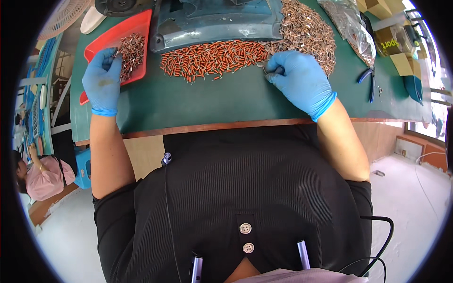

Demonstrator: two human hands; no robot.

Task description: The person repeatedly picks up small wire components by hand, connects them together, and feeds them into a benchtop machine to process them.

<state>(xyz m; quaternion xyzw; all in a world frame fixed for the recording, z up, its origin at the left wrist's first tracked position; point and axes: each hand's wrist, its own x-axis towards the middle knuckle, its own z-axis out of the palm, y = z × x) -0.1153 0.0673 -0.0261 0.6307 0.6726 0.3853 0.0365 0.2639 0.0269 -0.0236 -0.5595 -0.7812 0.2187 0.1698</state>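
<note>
My left hand [102, 83], in a blue glove, is at the left side of a red scoop-shaped tray [145, 35]. Its fingers are curled together in a pinch, and whatever they hold is hidden. In the tray lies a heap of small brown-and-silver metal parts [131, 52]. My right hand [302, 81], gloved the same way, is closed at the near edge of a large pile of copper-coloured metal parts [309, 33]. Thin metal bits show by its fingertips, too small to name. Between my hands spreads a layer of small orange cylindrical parts with metal ends [207, 59].
A dark plastic bin [217, 21] stands behind the orange parts. On the right of the green table [198, 104] lie a clear bag of parts [349, 28] and blue-handled pliers [369, 82]. A fan [61, 19] is at far left; a person in pink [47, 179] sits beyond.
</note>
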